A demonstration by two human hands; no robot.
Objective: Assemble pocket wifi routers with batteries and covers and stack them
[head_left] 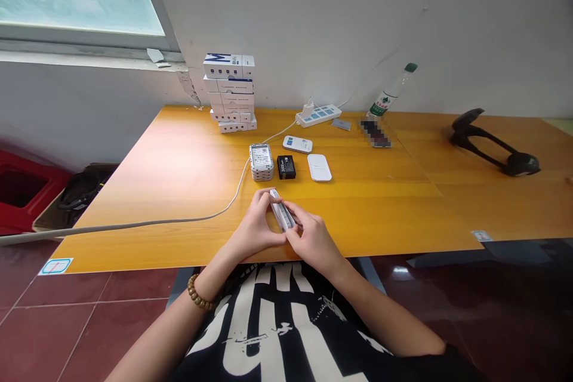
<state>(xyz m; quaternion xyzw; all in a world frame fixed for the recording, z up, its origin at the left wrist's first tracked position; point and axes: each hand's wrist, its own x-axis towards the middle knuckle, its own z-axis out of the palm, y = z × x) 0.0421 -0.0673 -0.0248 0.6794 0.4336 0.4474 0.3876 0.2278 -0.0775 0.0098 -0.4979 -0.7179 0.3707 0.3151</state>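
My left hand (255, 224) and my right hand (313, 240) meet at the front of an orange wood-grain table (152, 203). Between their fingers they hold a slim white oblong case (282, 210) with a grey inner face, tilted with its far end up; its lower part is partly hidden by my fingers. Just beyond my hands lie a small stack of silver-topped devices (261, 161), a black box (286, 167) and a white rounded device (319, 168). A flat white device (297, 144) sits behind them.
A tall stack of white boxes (229, 92) and a power strip (318, 115) stand by the wall. A white cable (233, 203) crosses the table. A plastic bottle (390, 92), a blurred item (375, 133) and a black stand (492, 143) are on the right.
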